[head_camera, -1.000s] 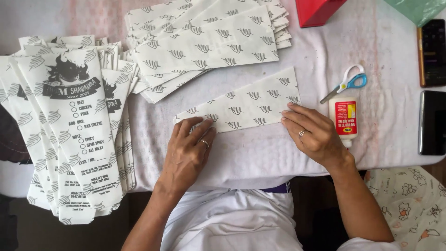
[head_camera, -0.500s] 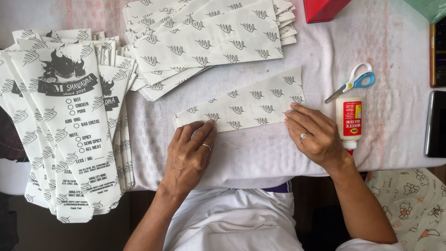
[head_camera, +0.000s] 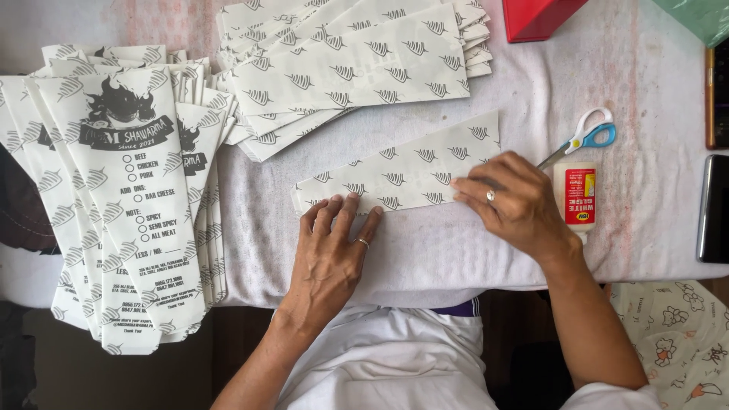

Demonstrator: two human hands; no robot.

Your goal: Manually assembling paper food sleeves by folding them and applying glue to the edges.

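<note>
Head view: white cloth-covered table (head_camera: 645, 99). Folded patterned paper strip (head_camera: 402, 171) lying flat at centre, slanted up to the right. Left hand (head_camera: 330, 258) palm-down, fingers spread, tips pressing strip's lower left edge; nothing gripped. Right hand (head_camera: 516, 201) curled over strip's right end, fingertips pressing down. Glue bottle (head_camera: 575, 197) just right of that hand, scissors (head_camera: 581, 138) above. Printed paper bags (head_camera: 121, 205) stacked at left; patterned sheet pile (head_camera: 349, 68) above strip.

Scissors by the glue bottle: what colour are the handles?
Scissors handles are blue and white, seen in the head view, just above the glue bottle.
</note>
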